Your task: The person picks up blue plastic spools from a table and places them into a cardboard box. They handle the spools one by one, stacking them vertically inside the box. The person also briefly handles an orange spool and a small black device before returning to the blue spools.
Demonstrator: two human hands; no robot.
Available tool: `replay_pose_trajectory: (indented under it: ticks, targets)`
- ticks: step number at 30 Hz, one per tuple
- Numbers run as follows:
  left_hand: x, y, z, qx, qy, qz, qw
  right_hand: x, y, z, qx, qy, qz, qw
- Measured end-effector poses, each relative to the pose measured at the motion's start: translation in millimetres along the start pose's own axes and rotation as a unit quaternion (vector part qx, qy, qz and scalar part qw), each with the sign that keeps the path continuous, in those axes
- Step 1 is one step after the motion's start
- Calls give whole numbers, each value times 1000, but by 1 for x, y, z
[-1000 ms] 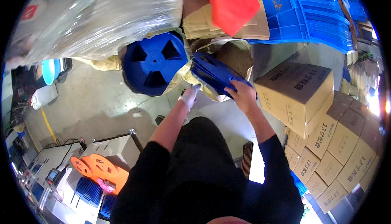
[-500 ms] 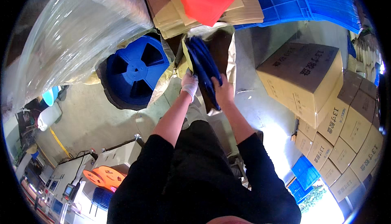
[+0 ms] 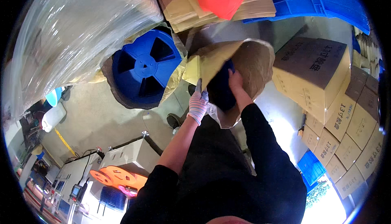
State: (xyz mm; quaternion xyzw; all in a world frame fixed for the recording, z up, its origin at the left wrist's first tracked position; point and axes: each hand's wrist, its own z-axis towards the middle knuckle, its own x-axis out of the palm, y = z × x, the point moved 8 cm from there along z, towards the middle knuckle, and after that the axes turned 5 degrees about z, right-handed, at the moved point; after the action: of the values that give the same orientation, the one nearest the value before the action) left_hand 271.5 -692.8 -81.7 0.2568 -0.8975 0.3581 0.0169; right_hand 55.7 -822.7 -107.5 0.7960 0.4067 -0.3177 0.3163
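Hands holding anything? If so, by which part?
Right hand holds the dark blue discs by their upper right edge, inside the paper bag. Left hand is at the bag's left rim; a firm grip can't be told.

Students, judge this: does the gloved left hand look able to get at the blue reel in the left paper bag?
Probably yes: the left hand is close by and the blue reel lies uncovered on top, though the raised edge of its paper bag stands between them.
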Motion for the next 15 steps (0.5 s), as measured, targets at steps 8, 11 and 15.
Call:
replay_pose_trajectory:
  ticks: [8,11,15]
  targets:
    - [22,-97,-18,-12,57,364,930,84,69,-56,-166,201,44,964]
    - [-9,-56,20,-110,35,-274,955,87,32,-67,-207,296,-218,906]
    - [-48,-49,38,28,-3,-125,992,-91,109,-72,-342,-126,-367,856]
